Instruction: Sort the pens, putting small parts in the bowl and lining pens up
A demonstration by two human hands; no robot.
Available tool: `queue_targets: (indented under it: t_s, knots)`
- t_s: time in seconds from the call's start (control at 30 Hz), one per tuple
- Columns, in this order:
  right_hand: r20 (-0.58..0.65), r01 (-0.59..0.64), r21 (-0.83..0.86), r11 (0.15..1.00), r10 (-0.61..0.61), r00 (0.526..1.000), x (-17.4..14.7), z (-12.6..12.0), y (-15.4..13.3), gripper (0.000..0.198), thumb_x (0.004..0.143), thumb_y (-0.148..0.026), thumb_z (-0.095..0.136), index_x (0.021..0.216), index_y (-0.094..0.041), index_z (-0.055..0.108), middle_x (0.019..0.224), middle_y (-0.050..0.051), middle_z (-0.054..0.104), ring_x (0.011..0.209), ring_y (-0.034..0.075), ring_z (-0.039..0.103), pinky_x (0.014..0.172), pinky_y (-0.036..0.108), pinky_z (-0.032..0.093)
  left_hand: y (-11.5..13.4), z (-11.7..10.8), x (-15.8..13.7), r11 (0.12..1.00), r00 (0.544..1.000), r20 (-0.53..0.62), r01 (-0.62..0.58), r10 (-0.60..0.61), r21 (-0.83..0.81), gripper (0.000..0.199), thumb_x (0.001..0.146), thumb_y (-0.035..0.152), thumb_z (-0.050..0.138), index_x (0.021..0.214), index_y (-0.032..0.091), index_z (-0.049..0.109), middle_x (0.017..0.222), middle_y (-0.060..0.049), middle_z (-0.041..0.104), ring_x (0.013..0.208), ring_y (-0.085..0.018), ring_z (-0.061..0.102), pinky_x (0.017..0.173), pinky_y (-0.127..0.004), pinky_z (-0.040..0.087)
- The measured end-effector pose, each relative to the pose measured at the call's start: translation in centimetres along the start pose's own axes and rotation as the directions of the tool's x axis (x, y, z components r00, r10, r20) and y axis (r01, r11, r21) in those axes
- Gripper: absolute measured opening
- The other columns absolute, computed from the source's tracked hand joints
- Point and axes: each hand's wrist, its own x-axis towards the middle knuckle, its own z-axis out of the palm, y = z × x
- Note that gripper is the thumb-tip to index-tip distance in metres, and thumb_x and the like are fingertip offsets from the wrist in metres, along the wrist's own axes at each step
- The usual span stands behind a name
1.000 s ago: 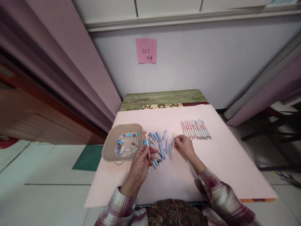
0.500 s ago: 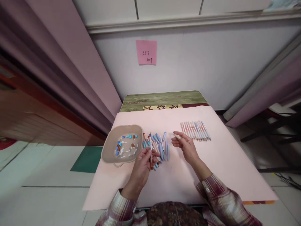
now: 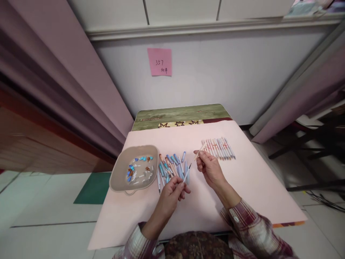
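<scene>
In the head view, the left hand (image 3: 172,190) has thumb and fingertips pinched lightly on a slim white rod with a dark pointed tip (image 3: 187,173), tilted up to the right before a loose heap of blue, teal and orange-brown pen parts (image 3: 173,166). The right hand (image 3: 210,168) pinches a narrow cream-coloured stick (image 3: 200,151), slanting just beside the row of slim patterned pens (image 3: 219,148) on the pink-covered counter (image 3: 207,216). A beige plastic bin (image 3: 115,176) stands left of the heap.

Both held pieces look light, stiff, smooth and likely to roll or slip; a pinch at mid-length should suit, clear of the rod's dark tip.

Compared with half a second ago, the left hand is nearer the body and farther from the bin, with no orange-brown end showing below its grip; the right hand's stick now projects plainly, where fingers mostly hid it.
</scene>
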Motion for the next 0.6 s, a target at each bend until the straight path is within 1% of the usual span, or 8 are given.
queue_targets:
  t_s: [0.33, 0.53, 0.6]
  knots:
    - [0.055, -0.052, -0.063, 0.997, 0.055, 0.997, -0.7, 0.4, 0.1, 0.037, 0.074, -0.048, 0.073, 0.091, -0.015, 0.070, 0.055, -0.005, 0.052, 0.042, 0.003, 0.040, 0.039, 0.016, 0.027, 0.2, 0.2, 0.1, 1.000, 1.000, 0.019, -0.004, 0.003, 0.030, 0.024, 0.083, 0.040, 0.058, 0.080, 0.017, 0.051, 0.073, -0.003, 0.068, 0.052, -0.007, 0.046, 0.049, -0.021, 0.030]
    - [0.092, -0.047, -0.171, 0.984, 0.063, 0.994, -1.2, 0.5, 0.8, 0.036, 0.076, -0.049, 0.070, 0.087, -0.015, 0.070, 0.052, -0.005, 0.049, 0.041, 0.004, 0.035, 0.038, 0.019, 0.023, 0.4, 0.3, 0.0, 1.000, 1.000, 0.011, 0.007, -0.008, 0.010, 0.025, 0.083, 0.041, 0.059, 0.081, 0.018, 0.051, 0.072, -0.003, 0.068, 0.051, -0.007, 0.045, 0.048, -0.021, 0.028]
    - [0.119, -0.038, -0.223, 0.974, 0.065, 0.991, -1.5, 0.7, 1.0, 0.036, 0.076, -0.049, 0.070, 0.086, -0.015, 0.071, 0.052, -0.005, 0.049, 0.043, 0.005, 0.035, 0.039, 0.020, 0.024, 0.5, 0.3, 0.1, 1.000, 1.000, 0.011, 0.012, -0.012, -0.010, 0.026, 0.082, 0.042, 0.060, 0.081, 0.018, 0.051, 0.071, -0.003, 0.068, 0.050, -0.007, 0.044, 0.047, -0.021, 0.027]
